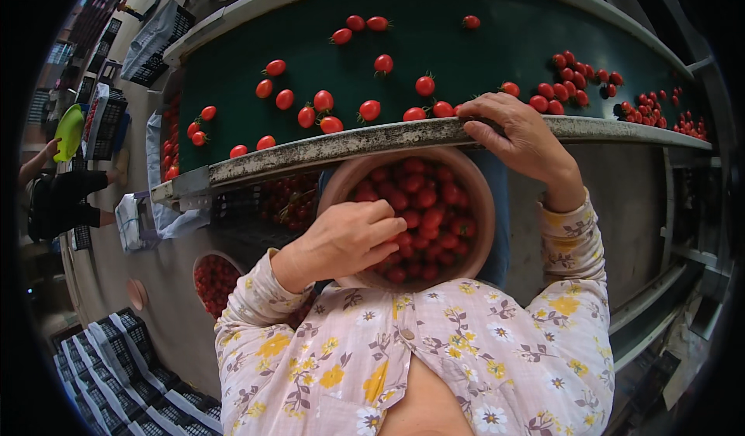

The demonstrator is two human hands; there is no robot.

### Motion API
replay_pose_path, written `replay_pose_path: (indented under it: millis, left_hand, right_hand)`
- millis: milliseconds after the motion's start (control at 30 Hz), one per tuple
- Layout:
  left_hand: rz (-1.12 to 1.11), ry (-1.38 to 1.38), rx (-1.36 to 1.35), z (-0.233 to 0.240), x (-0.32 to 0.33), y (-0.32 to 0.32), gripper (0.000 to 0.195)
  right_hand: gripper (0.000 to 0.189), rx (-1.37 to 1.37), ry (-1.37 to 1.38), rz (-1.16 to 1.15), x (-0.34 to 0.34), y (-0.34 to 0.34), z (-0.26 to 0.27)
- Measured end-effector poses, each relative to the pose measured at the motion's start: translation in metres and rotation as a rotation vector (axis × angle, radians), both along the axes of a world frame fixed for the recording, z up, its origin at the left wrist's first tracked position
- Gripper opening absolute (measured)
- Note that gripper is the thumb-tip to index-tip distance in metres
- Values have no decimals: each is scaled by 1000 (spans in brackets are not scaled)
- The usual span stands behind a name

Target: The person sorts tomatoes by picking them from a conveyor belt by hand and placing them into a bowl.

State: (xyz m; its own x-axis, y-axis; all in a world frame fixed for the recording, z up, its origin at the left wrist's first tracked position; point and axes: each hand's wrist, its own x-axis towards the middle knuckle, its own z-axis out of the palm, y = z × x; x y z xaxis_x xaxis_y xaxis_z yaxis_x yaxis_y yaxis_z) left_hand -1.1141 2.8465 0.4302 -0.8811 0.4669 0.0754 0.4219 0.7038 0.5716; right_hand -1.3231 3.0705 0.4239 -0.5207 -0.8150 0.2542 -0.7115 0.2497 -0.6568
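A pink plastic basin (486,226) filled with small red tomatoes (430,217) sits at my lap, below the edge of a green conveyor belt (233,46). My left hand (361,241) is over the basin's left side, fingers curled down at the tomatoes; whether it holds one is hidden. My right hand (512,136) rests on the belt's worn white side rail (349,145), its fingertips beside tomatoes lying along the rail. Loose tomatoes with green stems, such as one red tomato (425,85), are scattered over the belt, with denser clusters towards the right.
A lined crate (154,162) of tomatoes stands at the belt's left end. A second tub (201,261) of tomatoes is on the floor at left, near stacked black crates (122,372). Another person (70,197) with a green basin (70,133) is at far left.
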Motion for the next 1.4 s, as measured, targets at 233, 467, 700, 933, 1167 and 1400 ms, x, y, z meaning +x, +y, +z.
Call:
replay_pose_path:
  millis: [233, 467, 700, 933, 1167, 1400]
  left_hand:
    - [38, -16, -96, -20, 11, 21, 32]
    - [189, 213, -11, 4, -26, 17, 23]
    - [495, 276, -16, 22, -92, -14, 23]
    - [312, -83, -255, 16, -151, -5, 30]
    - [278, -283, -320, 23, -169, -1, 34]
    - [274, -187, -227, 12, -181, 7, 28]
  right_hand:
    - [28, 316, 128, 166, -4, -37, 5]
    - [28, 6, 122, -67, -43, -22, -14]
    - [26, -119, -75, -230, -46, 30, -1]
    - [23, -135, 24, -278, -45, 72, -12]
    - [23, -95, -100, -361, -46, 115, -6]
    - [31, 118, 3, -143, -51, 107, 2]
